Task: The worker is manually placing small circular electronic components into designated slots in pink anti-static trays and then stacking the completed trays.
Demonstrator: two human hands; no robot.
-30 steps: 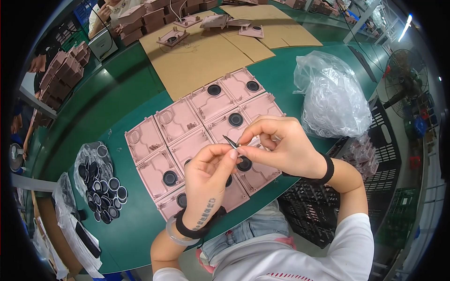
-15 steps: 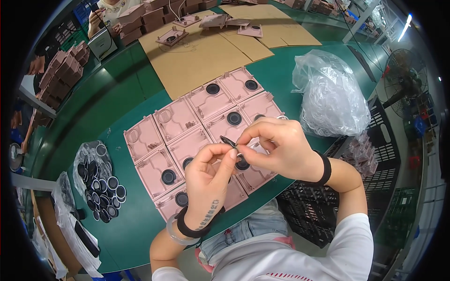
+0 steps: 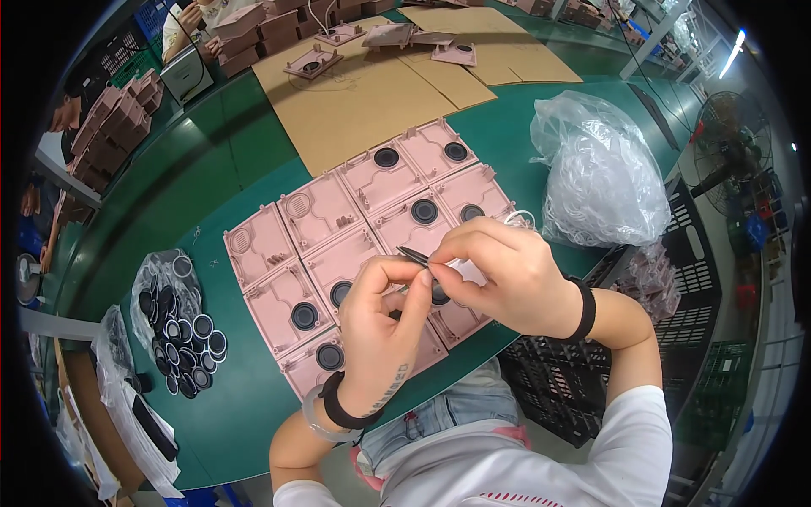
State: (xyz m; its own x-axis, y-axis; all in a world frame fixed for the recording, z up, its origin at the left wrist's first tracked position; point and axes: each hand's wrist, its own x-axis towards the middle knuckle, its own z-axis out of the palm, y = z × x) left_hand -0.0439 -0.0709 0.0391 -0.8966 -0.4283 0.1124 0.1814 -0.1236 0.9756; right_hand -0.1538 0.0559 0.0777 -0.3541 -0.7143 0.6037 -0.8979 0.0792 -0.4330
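Pink plastic housings (image 3: 325, 221) lie in a grid on the green desk (image 3: 169, 198), and both hands meet just above the near row. The right hand (image 3: 507, 275) pinches dark tweezers (image 3: 416, 254), their long axis running up-left from its fingers, tip toward the left hand (image 3: 384, 325). The left fingers (image 3: 414, 291) close narrowly at that tip (whatever sits between them is too small to tell). Loose black rings (image 3: 182, 338) wait well off to the left, a clear bag (image 3: 596, 169) to the right.

A bulging clear plastic bag (image 3: 601, 173) lies right of the pink trays (image 3: 372, 228). A smaller clear bag (image 3: 169, 291), holding black rings, lies left of them.
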